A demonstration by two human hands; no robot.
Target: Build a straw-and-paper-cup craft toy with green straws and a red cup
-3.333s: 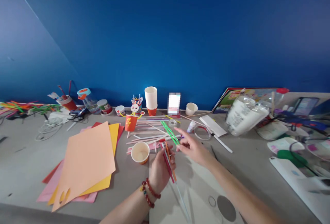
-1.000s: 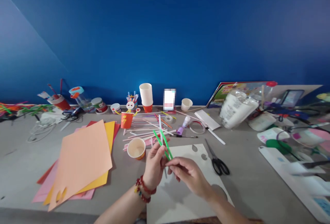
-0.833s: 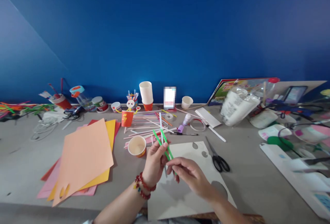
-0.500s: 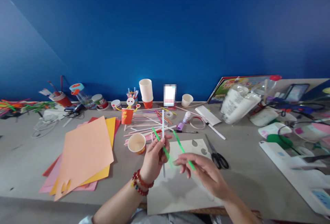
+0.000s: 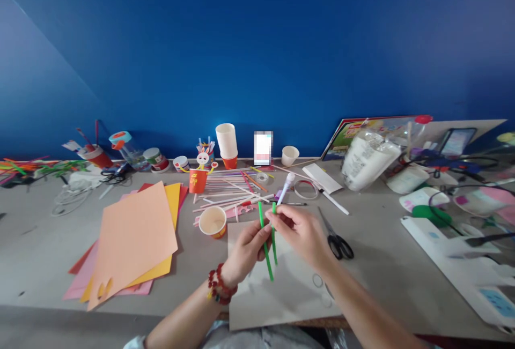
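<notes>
In the head view my left hand is closed around a green pipe cleaner that slants down past its fingers. Beside it runs a second green pipe cleaner, its upper part pinched by my right hand. A thin white straw leans up to the right from between my hands; its lower part is hidden, and I cannot tell which hand holds it. Both hands hover close together above a pale paper sheet with small outlines on it.
Black-handled scissors lie right of the sheet. A paper cup stands left of my hands, near straws and a rabbit-topped red cup. Coloured paper is stacked left; a white power strip lies right.
My right hand has moved up and left to meet my left hand. The two green pipe cleaners are now side by side, and the upright white straw has tilted to the right.
</notes>
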